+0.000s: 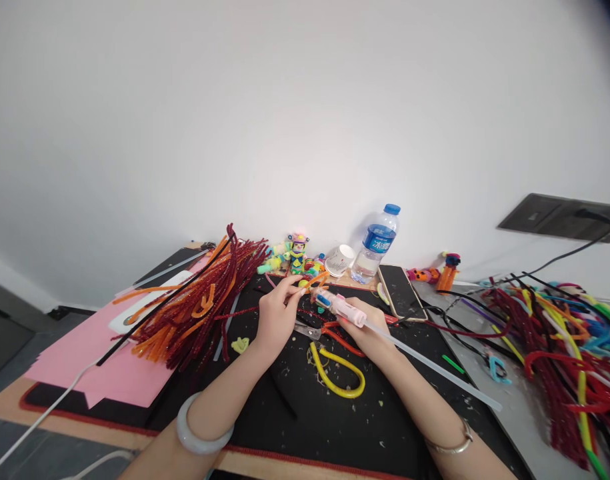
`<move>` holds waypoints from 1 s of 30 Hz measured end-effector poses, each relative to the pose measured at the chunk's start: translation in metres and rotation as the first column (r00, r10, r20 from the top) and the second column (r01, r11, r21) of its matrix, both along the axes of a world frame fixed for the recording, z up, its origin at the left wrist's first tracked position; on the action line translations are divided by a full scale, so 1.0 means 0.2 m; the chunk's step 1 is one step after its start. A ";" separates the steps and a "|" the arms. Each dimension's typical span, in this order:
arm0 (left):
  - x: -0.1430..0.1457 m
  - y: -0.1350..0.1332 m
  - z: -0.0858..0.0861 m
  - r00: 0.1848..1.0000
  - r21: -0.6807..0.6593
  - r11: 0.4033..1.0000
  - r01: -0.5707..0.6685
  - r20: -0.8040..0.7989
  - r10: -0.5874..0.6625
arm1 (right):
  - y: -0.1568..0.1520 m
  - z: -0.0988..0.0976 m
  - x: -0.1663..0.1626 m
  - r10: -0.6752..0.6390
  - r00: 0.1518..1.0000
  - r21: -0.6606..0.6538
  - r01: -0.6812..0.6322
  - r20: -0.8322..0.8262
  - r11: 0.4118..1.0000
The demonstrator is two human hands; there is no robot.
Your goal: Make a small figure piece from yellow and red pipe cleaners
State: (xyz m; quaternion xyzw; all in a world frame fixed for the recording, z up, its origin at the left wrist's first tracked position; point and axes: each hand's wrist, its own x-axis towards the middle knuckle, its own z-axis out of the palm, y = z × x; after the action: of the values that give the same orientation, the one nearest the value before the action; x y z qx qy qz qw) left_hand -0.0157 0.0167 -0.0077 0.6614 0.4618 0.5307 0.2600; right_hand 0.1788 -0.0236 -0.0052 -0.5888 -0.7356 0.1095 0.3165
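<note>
My right hand (365, 331) is wrapped round a pink glue gun (341, 305), with a long clear glue stick (435, 365) trailing out behind it to the right. The gun's tip points left toward a small orange pipe-cleaner piece (315, 279). My left hand (276, 312) pinches that orange piece between fingertips, just in front of the nozzle. Both hands hover over a black mat (305, 413). A pale bangle sits on my left wrist, a thin bracelet on my right.
A heap of dark red and orange pipe cleaners (199, 300) lies left, over pink paper (85, 360). Scissors (309, 330) and a yellow loop (337, 373) lie under my hands. Behind stand a water bottle (376, 243), paper cup (339, 259), phone (401, 292), small figures (295, 253). Mixed pipe cleaners (559, 347) fill the right.
</note>
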 end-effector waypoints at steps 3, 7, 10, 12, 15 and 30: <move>0.00 0.00 0.00 1.000 0.000 1.000 -0.008 0.007 0.008 | -0.01 0.00 -0.01 0.010 1.000 -0.001 -0.010 -0.012 1.000; 0.00 0.00 0.00 1.000 0.002 1.000 -0.012 0.013 0.012 | -0.01 0.00 -0.01 0.018 1.000 -0.010 -0.018 -0.007 1.000; 0.00 0.00 0.00 1.000 -0.001 1.000 -0.015 0.019 0.015 | 0.00 0.00 -0.01 0.014 1.000 -0.007 -0.014 0.003 1.000; 0.00 0.00 0.00 1.000 -0.007 1.000 -0.014 0.024 0.015 | 0.00 0.00 0.00 0.006 1.000 0.003 -0.006 0.012 1.000; 0.00 0.00 0.00 0.999 -0.011 1.000 -0.019 0.036 0.019 | 0.00 0.00 0.00 -0.005 1.000 0.019 0.005 0.016 1.000; -0.01 0.02 0.01 0.981 -0.104 0.993 -0.051 0.183 0.069 | 0.04 0.00 0.08 -0.293 0.932 0.050 0.289 0.215 0.956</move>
State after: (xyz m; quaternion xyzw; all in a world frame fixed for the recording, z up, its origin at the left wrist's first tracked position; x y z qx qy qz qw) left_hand -0.0175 0.0205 -0.0048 0.5808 0.4808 0.5746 0.3183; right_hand 0.1939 -0.0164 -0.0053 -0.6969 -0.6718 -0.0109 0.2508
